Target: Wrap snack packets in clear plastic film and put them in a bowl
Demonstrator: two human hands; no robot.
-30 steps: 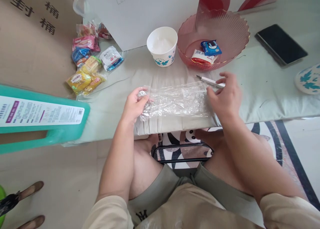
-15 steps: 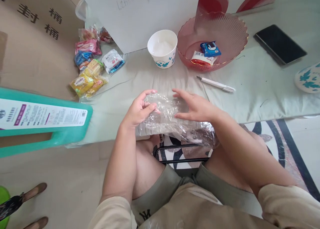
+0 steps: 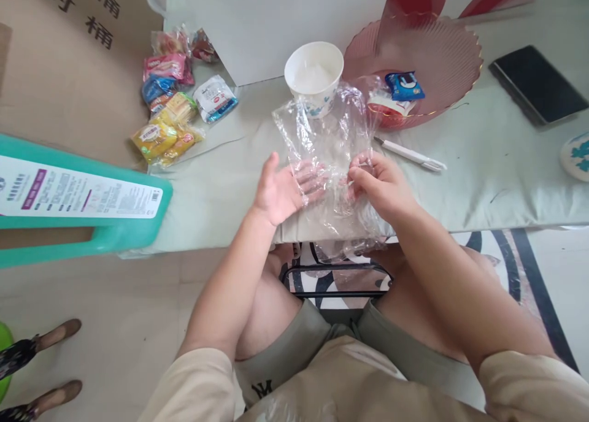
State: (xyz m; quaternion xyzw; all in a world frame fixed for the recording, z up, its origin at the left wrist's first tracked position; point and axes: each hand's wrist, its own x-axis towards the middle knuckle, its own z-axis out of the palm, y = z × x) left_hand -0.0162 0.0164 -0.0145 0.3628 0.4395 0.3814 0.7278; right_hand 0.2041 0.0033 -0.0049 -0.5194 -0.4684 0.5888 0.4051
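Note:
A clear plastic bag, crinkled and shiny, spreads between my hands above the table's front edge. My right hand pinches the bag along its right side. Palm up and fingers stretched, my left hand lies against the bag's left part, its fingertips behind or under the film. Beyond the bag stands a white paper cup with blue leaf prints, its lower part seen through the film. The bag's upper edge also overlaps the pink ribbed bowl, which holds a blue snack packet and a red-and-white packet.
Several wrapped snacks lie at the left beside a cardboard box. A teal container juts in at the left. A white pen, a black phone and another leaf-printed item are at the right. Another person's feet show lower left.
The plastic bag has been raised and spread out away from me. My left hand has let go and opened palm up, while my right hand has closed on the bag.

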